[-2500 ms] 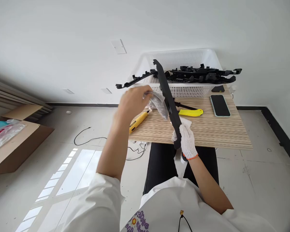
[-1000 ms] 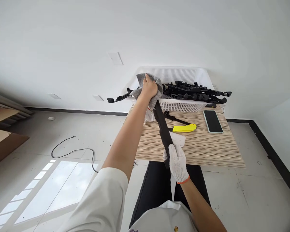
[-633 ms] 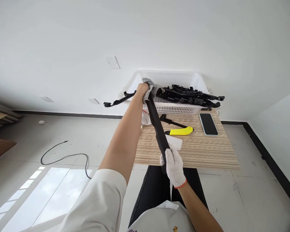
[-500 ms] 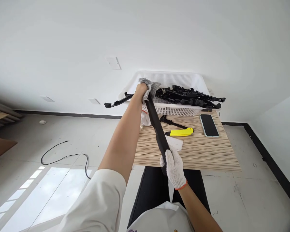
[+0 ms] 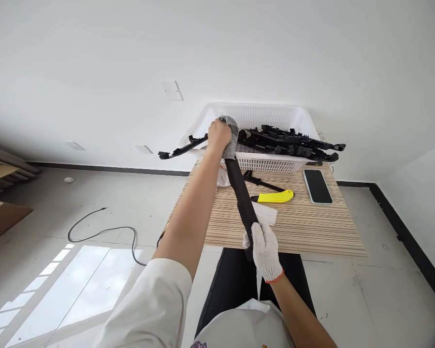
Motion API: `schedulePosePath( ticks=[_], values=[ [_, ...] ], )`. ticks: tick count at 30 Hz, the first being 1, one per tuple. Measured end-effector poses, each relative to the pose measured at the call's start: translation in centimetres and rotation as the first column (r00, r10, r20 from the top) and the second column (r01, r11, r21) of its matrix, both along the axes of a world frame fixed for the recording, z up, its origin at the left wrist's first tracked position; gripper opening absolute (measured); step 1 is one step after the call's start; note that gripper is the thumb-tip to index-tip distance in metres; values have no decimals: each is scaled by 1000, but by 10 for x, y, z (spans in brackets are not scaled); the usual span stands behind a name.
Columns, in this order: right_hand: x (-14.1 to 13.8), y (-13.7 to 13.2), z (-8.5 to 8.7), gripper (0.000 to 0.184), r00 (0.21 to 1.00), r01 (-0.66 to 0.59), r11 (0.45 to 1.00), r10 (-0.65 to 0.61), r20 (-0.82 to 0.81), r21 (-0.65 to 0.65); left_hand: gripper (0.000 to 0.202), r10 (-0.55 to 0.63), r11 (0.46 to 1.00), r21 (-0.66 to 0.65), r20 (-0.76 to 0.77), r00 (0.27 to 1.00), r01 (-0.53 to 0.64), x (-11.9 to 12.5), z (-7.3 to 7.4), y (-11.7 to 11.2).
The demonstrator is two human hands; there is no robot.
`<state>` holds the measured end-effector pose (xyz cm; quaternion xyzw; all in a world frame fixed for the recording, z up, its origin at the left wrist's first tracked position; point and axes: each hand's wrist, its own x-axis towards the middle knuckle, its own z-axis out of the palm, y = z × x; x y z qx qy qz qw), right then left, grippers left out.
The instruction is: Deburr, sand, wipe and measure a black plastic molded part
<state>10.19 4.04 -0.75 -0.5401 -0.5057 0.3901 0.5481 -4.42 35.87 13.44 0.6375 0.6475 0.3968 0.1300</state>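
My left hand, bare, is closed on a grey cloth pressed round the far end of a long black plastic strip. That far end is hidden under the cloth. In a white knitted glove with an orange cuff, my right hand grips the strip's near end, above my lap. The strip slants between both hands over the table. Beyond my left hand is a white basket with several black plastic parts piled in it, some poking past its rim.
On the wood-patterned table lie a yellow-handled cutter, a black caliper-like tool, a white flat item, a phone and a white glove. A black cable curls across the floor at left.
My left hand has turned over, and the cloth now lies flatter round the strip's far end. The right hand keeps its grip. The whole view has shifted slightly.
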Motion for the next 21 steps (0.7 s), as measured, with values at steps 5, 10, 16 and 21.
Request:
schedulePosePath(
  ticks=[5, 10, 16, 21],
  values=[
    [-1, 0, -1, 25, 985, 46, 993, -63, 159, 110, 62, 35, 991, -126, -105, 994, -48, 10, 10, -18],
    [1, 1, 3, 27, 932, 26, 978, -99, 349, 208, 70, 43, 990, -123, -165, 985, -64, 14, 16, -36],
    [1, 0, 7, 27, 945, 60, 986, -107, 309, 156, 72, 24, 999, 29, -130, 991, -20, 19, 7, -56],
    [-2, -1, 12, 31, 959, 27, 995, -52, 277, 95, 72, 26, 994, 106, -103, 994, -15, 24, -1, -69]
  ],
)
